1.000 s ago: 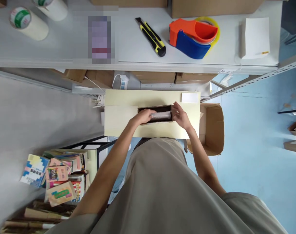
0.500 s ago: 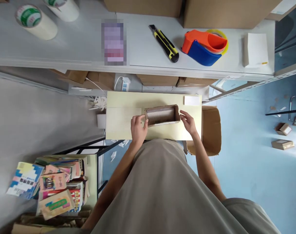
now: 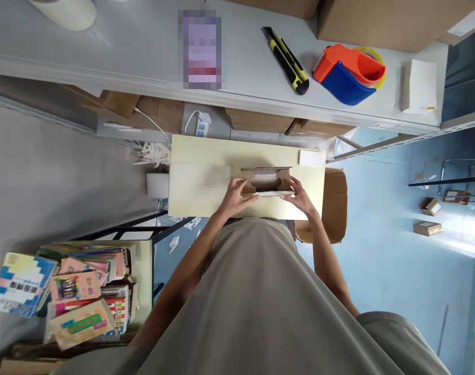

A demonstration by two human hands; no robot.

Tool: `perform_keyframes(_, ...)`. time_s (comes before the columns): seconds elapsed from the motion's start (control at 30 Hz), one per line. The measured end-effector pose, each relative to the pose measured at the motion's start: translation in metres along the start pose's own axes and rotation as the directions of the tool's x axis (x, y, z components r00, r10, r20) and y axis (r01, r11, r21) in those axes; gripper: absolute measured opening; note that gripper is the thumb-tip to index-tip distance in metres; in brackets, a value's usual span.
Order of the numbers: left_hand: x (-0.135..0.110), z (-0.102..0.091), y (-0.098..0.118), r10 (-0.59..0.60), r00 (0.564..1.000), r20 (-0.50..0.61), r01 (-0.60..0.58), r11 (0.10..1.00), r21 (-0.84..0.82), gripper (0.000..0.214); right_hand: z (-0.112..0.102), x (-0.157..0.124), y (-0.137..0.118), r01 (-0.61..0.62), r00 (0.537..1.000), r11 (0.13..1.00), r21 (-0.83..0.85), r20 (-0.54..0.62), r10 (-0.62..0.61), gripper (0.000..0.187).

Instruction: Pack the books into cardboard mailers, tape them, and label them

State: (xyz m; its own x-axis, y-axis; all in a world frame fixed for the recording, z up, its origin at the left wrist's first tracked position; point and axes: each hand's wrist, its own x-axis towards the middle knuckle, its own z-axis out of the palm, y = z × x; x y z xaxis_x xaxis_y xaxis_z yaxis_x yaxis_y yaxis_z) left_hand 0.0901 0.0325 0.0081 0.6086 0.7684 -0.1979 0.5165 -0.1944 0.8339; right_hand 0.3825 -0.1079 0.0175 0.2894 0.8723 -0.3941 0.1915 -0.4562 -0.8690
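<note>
A small, long cardboard box [image 3: 266, 180] stands with its top uncovered at the front of the pale yellow table [image 3: 198, 198]. Its end flaps are bent inward over the opening. My left hand [image 3: 234, 198] grips the left end, thumb along the near wall and fingers at the flap. At the right end my right hand [image 3: 300, 197] holds the box the same way, its thumb on the near edge. Part of each end is hidden behind the fingers.
A shelf beyond the table carries a utility knife [image 3: 286, 61], an orange and blue tape dispenser [image 3: 349, 73] and a stack of white paper [image 3: 419, 86]. A larger cardboard box [image 3: 335, 205] is right of the table. Stacked books [image 3: 77, 297] lie at lower left.
Both hands have closed in on the box ends, and the end flaps now fold inward. The box sits slightly further right and straighter. The camera view has shifted a little.
</note>
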Motion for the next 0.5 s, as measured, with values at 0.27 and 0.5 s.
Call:
perform_keyframes(0.27,0.010,-0.016,-0.009,-0.035,0.999,-0.002,0.035,0.999,0.019,0.073,-0.003,0.002,0.003,-0.048,0.985,0.999,-0.020,-0.165,0.044,0.089)
perform_keyframes(0.5,0.019,-0.015,-0.017,-0.019,1.000,-0.006,0.019,0.995,0.098,0.030,0.004,-0.003,0.005,0.033,0.978,0.986,-0.165,-0.199,-0.066,0.048)
